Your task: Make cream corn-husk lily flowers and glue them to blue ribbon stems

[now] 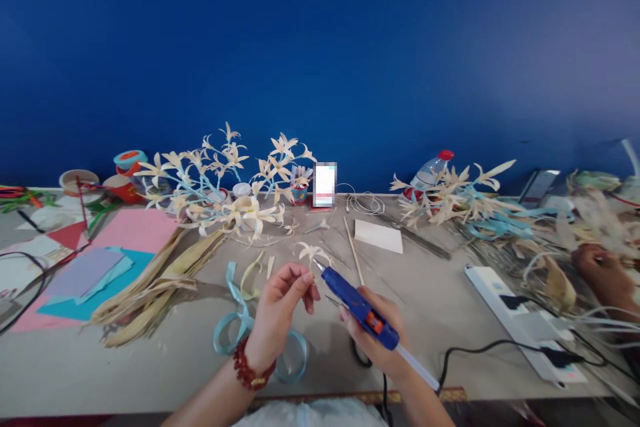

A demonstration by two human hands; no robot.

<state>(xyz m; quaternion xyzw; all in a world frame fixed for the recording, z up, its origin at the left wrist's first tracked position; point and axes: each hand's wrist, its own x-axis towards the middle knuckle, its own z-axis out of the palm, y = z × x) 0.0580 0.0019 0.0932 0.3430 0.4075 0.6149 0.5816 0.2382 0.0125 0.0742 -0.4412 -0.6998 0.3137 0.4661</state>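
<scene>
Cream flower (311, 252) with slender, spreading petals sits just above the fingertips of the left hand (287, 297), over the near middle of the grey table (175, 373). That hand pinches it low, between thumb and fingers. The right hand (373, 345) is wrapped around a blue glue gun (345, 290), which slants so that its metal nozzle points far and left, toward the flower; whether the tip touches it, I cannot tell. A whitish glue stick (417, 367) juts from the gun's rear end. The two hands are near each other but apart. A dark red beaded bracelet (247, 368) circles the left wrist.

Light blue ribbon (240, 300) curls on the table beside and beneath the left forearm. Farther left lie dried husks (125, 320), then a pink sheet (135, 230) with blue and purple paper on it. Branches of finished flowers (240, 213) stand at the far left, and another bunch (445, 197) is at the far right, in front of a bottle (425, 173) with a red cap. A white card (379, 236) lies beyond the gun. On the right, a white power strip (487, 280) has plugs in it, and past it is another person's hand (605, 277).
</scene>
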